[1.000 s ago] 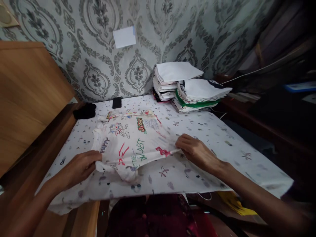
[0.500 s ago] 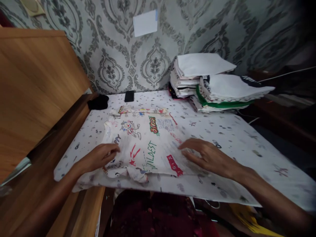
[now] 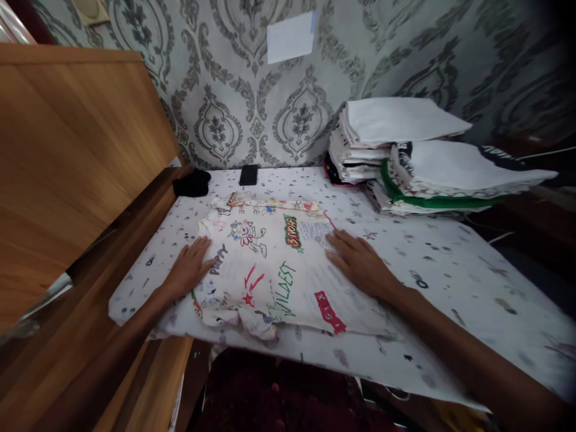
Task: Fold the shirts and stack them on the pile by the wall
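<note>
A white printed T-shirt (image 3: 270, 270) lies spread on its side across the patterned table cover, its neckline toward the left. Its far sleeve is folded in along the back edge, and the near sleeve lies crumpled at the front. My left hand (image 3: 191, 264) rests flat on the shirt's neck end, fingers stretched out. On the hem end at the right lies my right hand (image 3: 357, 258), fingers also extended and flat on the cloth. Neither hand grips anything.
Two stacks of folded clothes, one topped by a white garment (image 3: 405, 120) and one with a green layer (image 3: 432, 201), stand at the back right. A black phone-like slab (image 3: 248, 175) and a black cloth bundle (image 3: 192, 183) lie at the back left. A wooden panel (image 3: 81, 132) borders the left.
Both hands have moved away from me over the shirt and flattened out, from curled fingers to straight ones. The view has shifted a little to the left.
</note>
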Motion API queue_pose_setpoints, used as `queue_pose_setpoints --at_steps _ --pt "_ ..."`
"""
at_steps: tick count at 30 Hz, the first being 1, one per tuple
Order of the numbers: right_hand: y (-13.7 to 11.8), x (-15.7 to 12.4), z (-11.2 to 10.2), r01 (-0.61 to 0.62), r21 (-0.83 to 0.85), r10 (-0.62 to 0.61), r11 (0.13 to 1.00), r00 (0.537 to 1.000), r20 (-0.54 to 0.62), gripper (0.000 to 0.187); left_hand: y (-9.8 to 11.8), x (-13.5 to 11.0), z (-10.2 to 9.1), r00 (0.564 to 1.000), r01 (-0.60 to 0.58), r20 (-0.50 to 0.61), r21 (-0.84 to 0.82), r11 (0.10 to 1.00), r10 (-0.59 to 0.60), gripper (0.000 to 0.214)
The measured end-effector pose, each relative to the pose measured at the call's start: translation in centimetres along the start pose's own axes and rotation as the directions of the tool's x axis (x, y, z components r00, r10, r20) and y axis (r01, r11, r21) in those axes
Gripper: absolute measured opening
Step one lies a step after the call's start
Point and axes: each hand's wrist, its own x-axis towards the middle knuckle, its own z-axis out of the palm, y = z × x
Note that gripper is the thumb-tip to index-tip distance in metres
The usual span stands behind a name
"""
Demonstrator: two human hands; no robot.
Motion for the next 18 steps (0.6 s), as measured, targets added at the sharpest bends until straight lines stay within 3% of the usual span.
queue_pose_setpoints --at_steps 3,6,9,12,15,18 --pt "-1.7 -1.8 -1.6 -0.038 0.016 0.039 0.999 0.997 -0.068 0.042 0.4 -0.9 -0.8 0.995 0.020 -0.100 -0.114 0.993 -0.032 0.058" --pt "-7.3 -4.9 -3.4 0.092 0.129 -0.080 0.987 0.992 -0.096 0.030 2.4 -2.3 -2.9 0.987 -0.055 -0.161 -0.290 0.955 0.008 0.046" --pt "-14.0 -7.7 -4.2 0.261 0.262 -0.272 0.929 0.962 0.007 0.029 4.8 -4.1 -5.5 0.982 -0.155 0.022 -0.467 0.870 0.187 0.033" --pt "-18.6 -9.0 -3.4 0.252 0.251 -0.266 0.935 0.964 0.022 0.020 6.4 -5.7 -6.9 0.877 -0.242 0.242 -0.523 0.817 0.415 0.027" --pt "-20.1 -8.8 -2.1 0.158 0.279 -0.165 0.947 0.986 0.001 0.005 6.7 -6.8 -6.5 0.820 -0.329 0.304 -0.444 0.833 0.485 0.039" --pt "-20.0 -8.4 -2.0 0.060 0.545 -0.026 0.836 0.997 -0.069 0.013 6.2 -7.5 -5.5 0.851 -0.341 0.263 -0.384 0.858 0.455 0.047"
